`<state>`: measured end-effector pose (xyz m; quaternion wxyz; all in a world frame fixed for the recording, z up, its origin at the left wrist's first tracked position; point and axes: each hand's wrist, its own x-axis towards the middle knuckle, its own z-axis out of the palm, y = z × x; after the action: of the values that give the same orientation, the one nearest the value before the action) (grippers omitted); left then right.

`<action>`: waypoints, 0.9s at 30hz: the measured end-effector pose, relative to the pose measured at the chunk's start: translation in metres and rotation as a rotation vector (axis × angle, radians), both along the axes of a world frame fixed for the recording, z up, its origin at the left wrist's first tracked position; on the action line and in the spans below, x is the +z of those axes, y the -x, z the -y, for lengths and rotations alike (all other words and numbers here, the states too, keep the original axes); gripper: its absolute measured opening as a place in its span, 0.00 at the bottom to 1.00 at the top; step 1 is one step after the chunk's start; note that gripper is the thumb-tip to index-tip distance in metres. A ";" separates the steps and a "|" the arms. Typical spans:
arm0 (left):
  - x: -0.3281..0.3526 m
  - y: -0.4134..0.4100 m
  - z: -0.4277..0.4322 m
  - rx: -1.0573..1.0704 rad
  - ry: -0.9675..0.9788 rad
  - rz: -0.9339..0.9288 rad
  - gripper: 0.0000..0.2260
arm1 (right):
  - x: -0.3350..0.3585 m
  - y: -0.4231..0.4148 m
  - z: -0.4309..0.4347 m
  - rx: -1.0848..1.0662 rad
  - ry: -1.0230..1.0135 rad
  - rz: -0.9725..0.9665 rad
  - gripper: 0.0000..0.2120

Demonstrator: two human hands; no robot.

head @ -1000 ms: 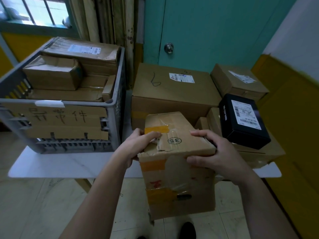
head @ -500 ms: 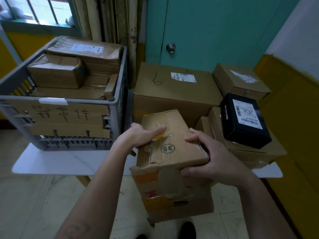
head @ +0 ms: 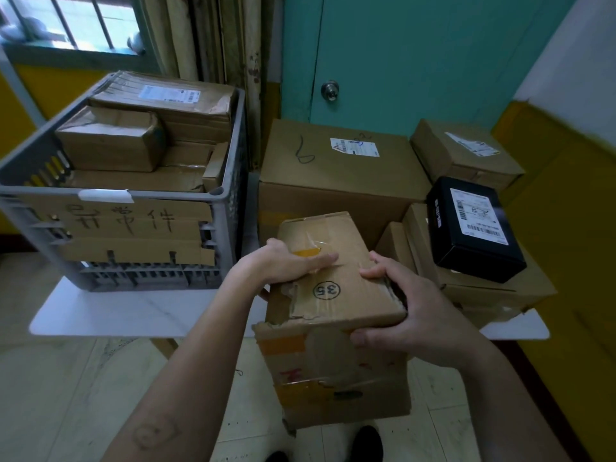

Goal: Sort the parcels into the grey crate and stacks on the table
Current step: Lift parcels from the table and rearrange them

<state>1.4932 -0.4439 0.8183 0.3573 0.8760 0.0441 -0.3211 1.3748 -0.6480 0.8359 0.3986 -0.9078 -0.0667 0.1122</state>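
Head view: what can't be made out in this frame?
All in the head view:
Torn box: underside and sides, hidden by its own bulk, the left hand and right hand.
Grey crate: what lies lowest, covered by upper parcels and the cardboard sign.
Black parcel: label text too small.

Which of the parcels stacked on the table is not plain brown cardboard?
The black box with the white barcode label, lying atop the brown cartons at the right end of the table; every other parcel is brown cardboard.
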 end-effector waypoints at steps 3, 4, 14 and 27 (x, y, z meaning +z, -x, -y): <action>0.001 0.002 0.001 0.042 0.035 -0.008 0.60 | -0.001 0.001 -0.001 0.002 -0.004 -0.009 0.46; 0.000 0.003 0.001 0.054 0.055 -0.005 0.59 | -0.002 0.001 -0.001 -0.008 -0.002 -0.011 0.47; -0.034 0.020 -0.028 0.298 0.530 -0.059 0.29 | -0.006 0.005 0.004 -0.134 -0.205 -0.061 0.41; -0.042 0.031 -0.026 0.348 0.648 -0.173 0.32 | -0.016 -0.010 0.003 -0.442 -0.581 -0.198 0.53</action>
<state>1.4619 -0.4179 0.7760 0.6600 0.6664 0.1182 -0.3259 1.3847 -0.6509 0.8197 0.6584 -0.7342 0.1408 0.0870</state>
